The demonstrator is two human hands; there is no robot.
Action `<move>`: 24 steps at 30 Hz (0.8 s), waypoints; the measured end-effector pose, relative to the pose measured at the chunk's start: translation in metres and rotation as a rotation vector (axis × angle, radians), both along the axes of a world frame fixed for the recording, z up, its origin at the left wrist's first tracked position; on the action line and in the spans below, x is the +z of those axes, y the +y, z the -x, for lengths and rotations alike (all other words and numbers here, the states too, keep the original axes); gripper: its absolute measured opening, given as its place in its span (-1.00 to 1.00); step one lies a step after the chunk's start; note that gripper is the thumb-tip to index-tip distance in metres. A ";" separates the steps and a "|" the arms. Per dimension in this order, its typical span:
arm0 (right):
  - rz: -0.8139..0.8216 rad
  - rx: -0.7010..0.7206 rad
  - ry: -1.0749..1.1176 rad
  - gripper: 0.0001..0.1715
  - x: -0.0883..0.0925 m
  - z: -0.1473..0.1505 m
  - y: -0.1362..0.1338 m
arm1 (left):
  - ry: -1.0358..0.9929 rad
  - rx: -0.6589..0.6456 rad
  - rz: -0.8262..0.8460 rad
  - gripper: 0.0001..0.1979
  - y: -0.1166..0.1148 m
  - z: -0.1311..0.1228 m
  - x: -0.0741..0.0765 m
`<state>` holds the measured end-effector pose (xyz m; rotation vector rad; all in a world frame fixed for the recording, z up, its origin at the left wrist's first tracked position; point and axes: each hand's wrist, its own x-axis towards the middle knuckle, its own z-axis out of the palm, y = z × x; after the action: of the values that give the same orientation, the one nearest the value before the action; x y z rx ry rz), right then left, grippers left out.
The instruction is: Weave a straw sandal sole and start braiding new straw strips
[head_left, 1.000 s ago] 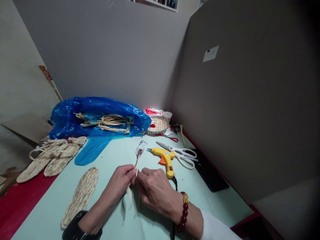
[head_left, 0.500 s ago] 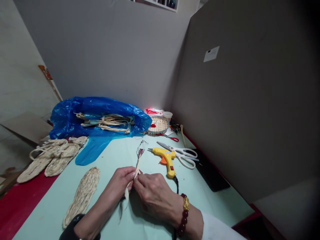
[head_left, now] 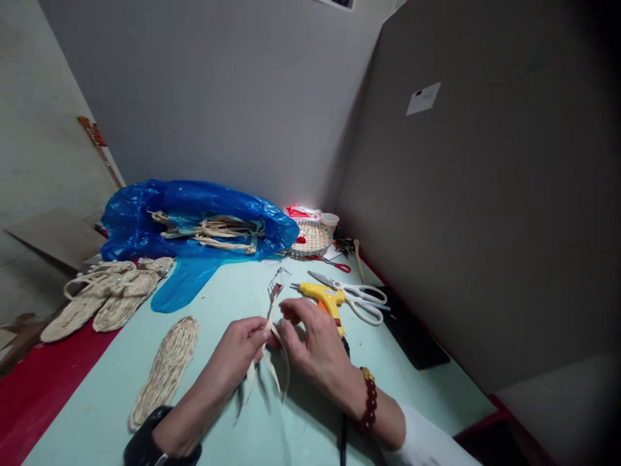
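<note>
My left hand pinches a bundle of pale straw strands between thumb and fingers. Below that grip the loose ends hang and spread over the table. The bundle's far end runs to a small dark red clip with thin wire around it. Just to the right, my right hand is raised with its fingers bent and apart, and I see nothing between them. One thin strand curves close under its fingertips. A woven straw sole lies flat to the left of my left forearm.
Beyond my right hand lie a yellow glue gun, white-handled scissors and a black flat object. A blue plastic bag of straw, a round basket and red scissors sit farther back. Straw sandals rest at left.
My right hand has come away from the strands, moving up and right with its fingers parting. The strand ends now hang more spread out. The view has shifted slightly.
</note>
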<state>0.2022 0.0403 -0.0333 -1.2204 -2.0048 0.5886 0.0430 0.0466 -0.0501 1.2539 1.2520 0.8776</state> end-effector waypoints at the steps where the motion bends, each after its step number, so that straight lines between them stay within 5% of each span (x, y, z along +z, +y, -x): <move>1: 0.050 0.000 0.007 -0.76 0.000 0.000 0.004 | -0.027 -0.014 0.000 -0.77 0.000 0.000 0.000; 5: 0.269 0.152 0.049 -0.89 -0.004 0.002 0.016 | -0.098 -0.047 -0.003 -0.80 -0.001 0.001 0.002; 9: 0.339 0.200 0.083 -0.61 -0.004 0.005 0.018 | -0.109 -0.085 0.006 -0.78 -0.001 0.002 0.005; 24: 0.429 0.072 0.251 -0.65 -0.010 0.003 0.020 | 0.072 -0.034 -0.040 -0.88 -0.007 -0.003 0.011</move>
<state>0.1995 0.0600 -0.0432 -1.2452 -1.7668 1.1935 0.0462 0.0394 -0.0396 1.3451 1.2713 0.8430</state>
